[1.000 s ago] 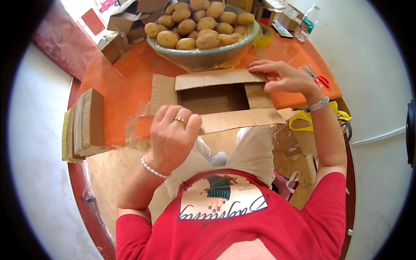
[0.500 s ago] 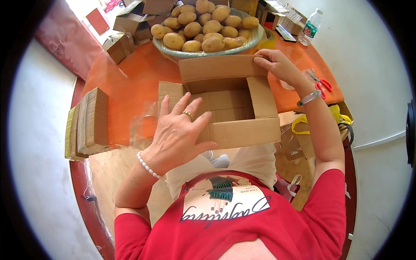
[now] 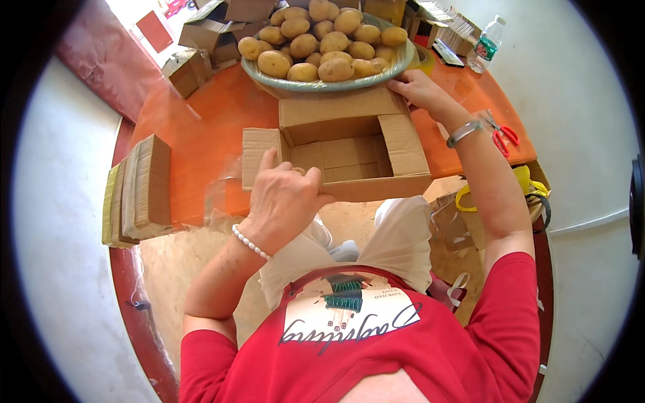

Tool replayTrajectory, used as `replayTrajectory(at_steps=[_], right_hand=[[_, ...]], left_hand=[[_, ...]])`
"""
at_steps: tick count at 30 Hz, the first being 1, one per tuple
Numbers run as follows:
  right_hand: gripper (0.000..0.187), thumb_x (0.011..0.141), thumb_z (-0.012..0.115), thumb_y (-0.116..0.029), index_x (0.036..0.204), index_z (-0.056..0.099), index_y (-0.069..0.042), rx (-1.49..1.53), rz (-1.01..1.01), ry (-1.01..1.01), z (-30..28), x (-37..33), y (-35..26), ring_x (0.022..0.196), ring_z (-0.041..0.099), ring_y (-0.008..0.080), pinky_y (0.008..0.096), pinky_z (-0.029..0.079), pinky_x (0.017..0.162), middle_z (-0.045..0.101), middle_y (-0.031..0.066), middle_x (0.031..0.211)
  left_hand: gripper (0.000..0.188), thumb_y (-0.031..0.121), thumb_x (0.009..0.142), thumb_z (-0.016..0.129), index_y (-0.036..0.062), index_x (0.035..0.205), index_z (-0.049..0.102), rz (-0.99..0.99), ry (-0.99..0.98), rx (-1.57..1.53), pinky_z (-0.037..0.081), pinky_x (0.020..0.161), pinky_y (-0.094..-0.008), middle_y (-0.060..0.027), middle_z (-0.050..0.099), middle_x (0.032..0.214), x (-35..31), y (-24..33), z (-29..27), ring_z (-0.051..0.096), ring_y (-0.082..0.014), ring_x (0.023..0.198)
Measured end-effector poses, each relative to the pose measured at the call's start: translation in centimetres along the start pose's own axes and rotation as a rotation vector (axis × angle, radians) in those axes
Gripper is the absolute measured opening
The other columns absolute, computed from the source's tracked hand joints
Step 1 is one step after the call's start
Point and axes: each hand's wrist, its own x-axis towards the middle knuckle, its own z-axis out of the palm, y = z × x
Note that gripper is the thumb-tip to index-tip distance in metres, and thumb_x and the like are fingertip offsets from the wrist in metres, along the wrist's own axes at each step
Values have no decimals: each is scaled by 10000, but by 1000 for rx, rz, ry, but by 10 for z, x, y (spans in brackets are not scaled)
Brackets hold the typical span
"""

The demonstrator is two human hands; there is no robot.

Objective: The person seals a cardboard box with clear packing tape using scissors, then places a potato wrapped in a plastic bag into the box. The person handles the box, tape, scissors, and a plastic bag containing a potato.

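An open cardboard box (image 3: 353, 161), with nothing inside, lies at the near edge of the orange table. Its right flap folds outward and its far flap leans back toward the potatoes. My left hand (image 3: 285, 201) is closed over the box's near left corner, index finger along the left flap (image 3: 259, 151), thumb outside the near side. At the far flap's right corner, my right hand (image 3: 423, 94) holds the cardboard between thumb and fingers; some fingertips are hidden. Just beyond the box stands a wide bowl (image 3: 295, 85) wrapped in clear film, heaped with potatoes (image 3: 322, 50).
Flattened cardboard pieces (image 3: 151, 185) stand at the table's left edge. Red-handled scissors (image 3: 504, 138) lie right of my right forearm. A plastic bottle (image 3: 485, 47) stands at the far right. Small boxes (image 3: 188, 70) sit far left. A yellow bag (image 3: 527, 185) hangs near the right edge.
My left hand has curled its spread fingers around the box's near left corner. My right hand and the far flap have moved back toward the bowl, and the near side has tipped up.
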Motion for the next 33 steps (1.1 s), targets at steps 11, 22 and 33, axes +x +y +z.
replayTrajectory(at_steps=[11,22,33], right_hand=[[162,683,577,-66,832,638,-53,-908,-918,-249,7,-96,-41,807,624,258,350,512,621,606,69,858],[158,667,576,-9,818,624,-12,-1079,-523,-171,-56,-115,-23,736,616,301,377,498,615,598,124,770],[194,754,666,-199,843,628,-31,-980,-837,281,-2,-62,-7,920,589,274,381,484,681,634,116,856]], left_hand=[[291,279,693,756,53,650,577,33,-17,-6,399,917,-473,-113,601,589,3,0,2,592,-261,638],[283,263,697,754,66,656,556,-18,119,-57,385,920,-471,-105,587,581,-2,10,10,581,-274,635],[283,267,692,760,69,671,557,8,119,-47,395,903,-479,-98,583,575,-4,11,9,578,-267,634]])
